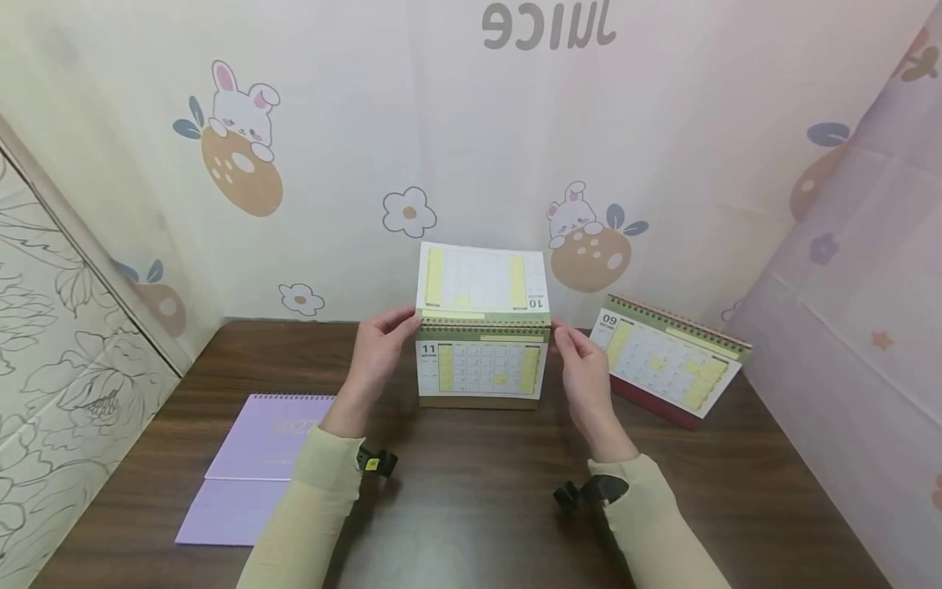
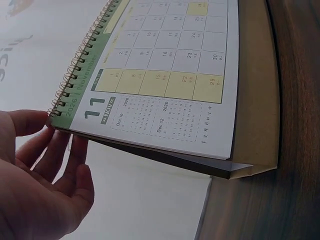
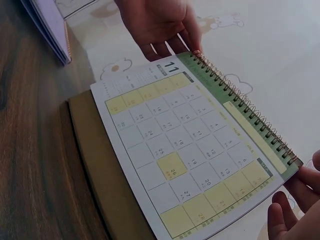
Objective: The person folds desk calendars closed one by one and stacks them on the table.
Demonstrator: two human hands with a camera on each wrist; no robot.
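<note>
At the far part of the table (image 1: 471,507), the November calendar (image 1: 478,368) stands on its brown base (image 1: 478,403). The left hand (image 1: 375,352) pinches its upper left corner, at the end of the spiral binding (image 1: 486,325); the right hand (image 1: 585,376) pinches the matching corner on the right. The head view alone shows the page marked 10 (image 1: 478,278), which reads upside down above the binding. The left wrist view resolves the heading "2026 November" (too small to read from the head) and the small October and December grids; it also shows the gap at the base's side. The right wrist view includes both hands at the binding's ends. Left of the November calendar lies the purple calendar (image 1: 246,446); to its right is the calendar marked 09 (image 1: 662,360). Behind it hangs the printed curtain (image 1: 471,123).
</note>
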